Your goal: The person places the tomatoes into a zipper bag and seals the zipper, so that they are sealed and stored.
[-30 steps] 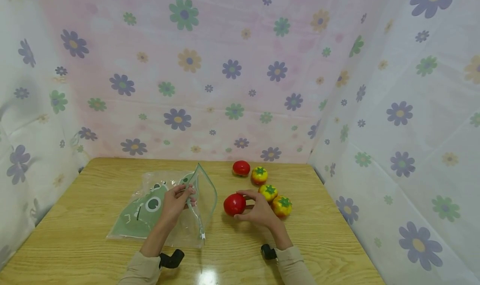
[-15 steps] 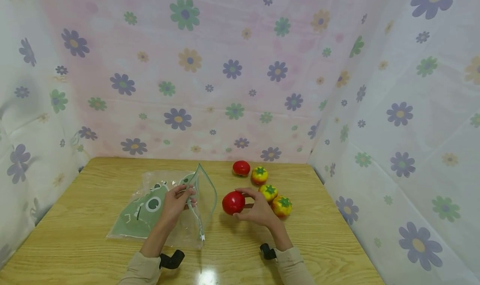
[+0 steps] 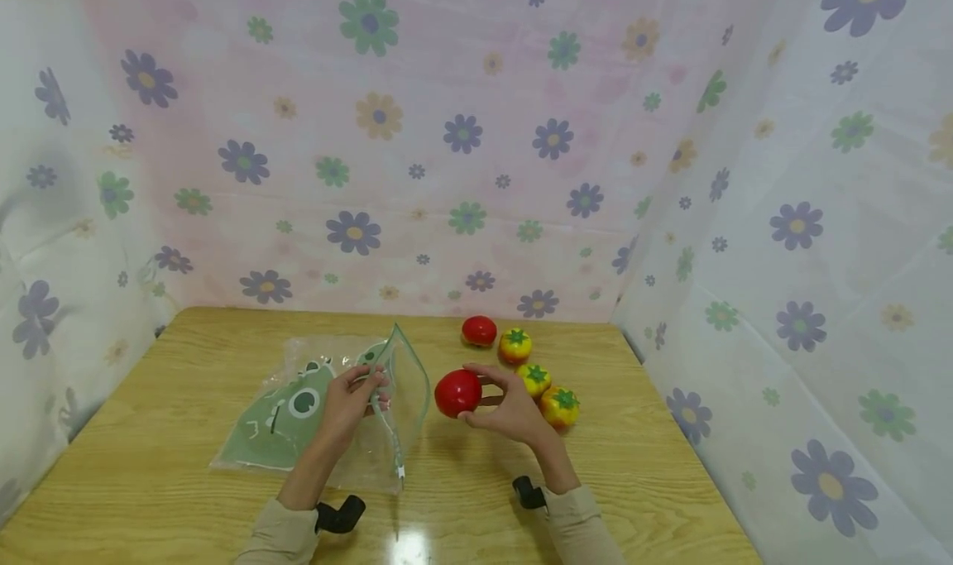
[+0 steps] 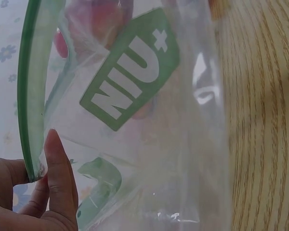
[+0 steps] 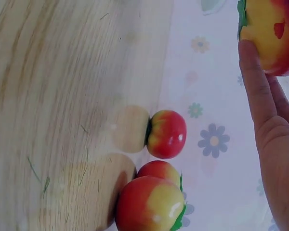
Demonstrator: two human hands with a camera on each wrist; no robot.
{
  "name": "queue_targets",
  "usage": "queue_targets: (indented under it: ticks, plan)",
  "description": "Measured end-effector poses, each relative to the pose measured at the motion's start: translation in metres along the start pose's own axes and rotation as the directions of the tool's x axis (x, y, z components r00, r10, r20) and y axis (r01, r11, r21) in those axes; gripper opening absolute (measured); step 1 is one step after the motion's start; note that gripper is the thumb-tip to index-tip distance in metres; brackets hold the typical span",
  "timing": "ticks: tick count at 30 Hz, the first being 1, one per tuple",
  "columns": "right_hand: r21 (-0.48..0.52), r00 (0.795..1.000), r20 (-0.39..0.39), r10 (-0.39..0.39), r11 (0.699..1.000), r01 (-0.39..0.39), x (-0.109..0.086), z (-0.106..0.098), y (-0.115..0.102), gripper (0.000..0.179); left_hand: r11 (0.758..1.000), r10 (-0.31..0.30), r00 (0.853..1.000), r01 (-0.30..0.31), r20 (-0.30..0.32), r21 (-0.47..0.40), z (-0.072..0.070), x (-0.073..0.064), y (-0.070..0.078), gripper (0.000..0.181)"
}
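My left hand (image 3: 348, 404) pinches the green zip edge of a clear zip bag (image 3: 283, 424) printed with a green cartoon face. The bag's mouth gapes to the right, and a white slider (image 3: 401, 471) sits at its near end. In the left wrist view, thumb and fingers grip that green strip beside a NIU+ label (image 4: 132, 67). My right hand (image 3: 514, 412) holds a tomato (image 3: 457, 394) by its sides, just right of the bag's mouth. Its red underside shows in the head view; the right wrist view shows its yellow top and green leaf.
Behind the right hand, a red tomato (image 3: 479, 331) lies near the table's back edge. Several yellow-red ones with green leaves, such as the nearest tomato (image 3: 558, 408), stand right of it on the wooden table (image 3: 640, 482). Flowered cloth (image 3: 417, 135) encloses the back and sides.
The right hand has carried the tomato a little up and left, closer to the bag's mouth. The left hand keeps its hold on the bag in the same place.
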State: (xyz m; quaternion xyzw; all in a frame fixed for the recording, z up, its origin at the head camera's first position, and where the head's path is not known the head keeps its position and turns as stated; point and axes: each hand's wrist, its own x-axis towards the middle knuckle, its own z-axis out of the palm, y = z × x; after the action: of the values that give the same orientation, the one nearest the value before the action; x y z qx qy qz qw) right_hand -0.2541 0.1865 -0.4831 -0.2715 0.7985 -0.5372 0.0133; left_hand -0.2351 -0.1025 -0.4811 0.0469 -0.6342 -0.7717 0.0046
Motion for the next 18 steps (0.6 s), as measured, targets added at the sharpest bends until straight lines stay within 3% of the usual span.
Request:
queue_targets:
  ticks: [8, 18]
  plan:
    - [0.057, 0.996, 0.022, -0.081, 0.995, 0.080, 0.001, 0.010, -0.009, 0.064, 1.000, -0.009, 1.000, 0.009, -0.003, 0.002, 0.000, 0.000, -0.001, 0.032]
    - [0.085, 0.994, 0.006, -0.111, 0.990, 0.110, 0.002, 0.025, -0.024, 0.063, 1.000, -0.005, 1.000, 0.005, 0.007, 0.011, 0.000, 0.000, -0.004, 0.033]
